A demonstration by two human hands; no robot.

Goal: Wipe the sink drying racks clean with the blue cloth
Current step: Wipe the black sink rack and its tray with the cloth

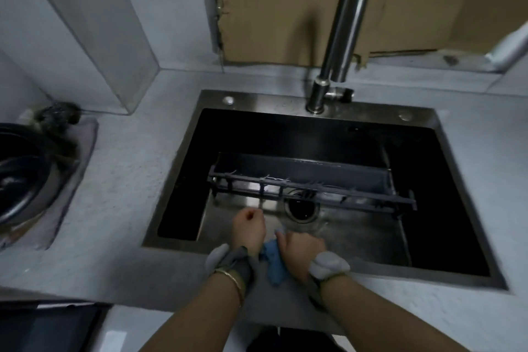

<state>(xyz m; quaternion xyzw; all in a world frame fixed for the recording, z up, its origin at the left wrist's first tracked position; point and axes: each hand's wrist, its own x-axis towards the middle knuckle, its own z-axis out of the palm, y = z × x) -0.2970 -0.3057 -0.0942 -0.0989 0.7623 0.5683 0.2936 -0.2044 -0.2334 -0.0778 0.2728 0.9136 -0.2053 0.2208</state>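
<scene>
Right grip (303, 250) closed round the bunched blue cloth (273, 264), over the near rim of the sink (257, 104). Left grip (248, 226) just beside it, fingers curled into a fist, nothing seen inside. Drying rack (311, 188) sits in the basin, spanning it by the drain, apart from both my grips and the cloth. Faucet (343, 37) behind. Grey bench (128, 180) surrounds the sink.

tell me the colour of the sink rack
The rack is dark grey; head view.
</scene>
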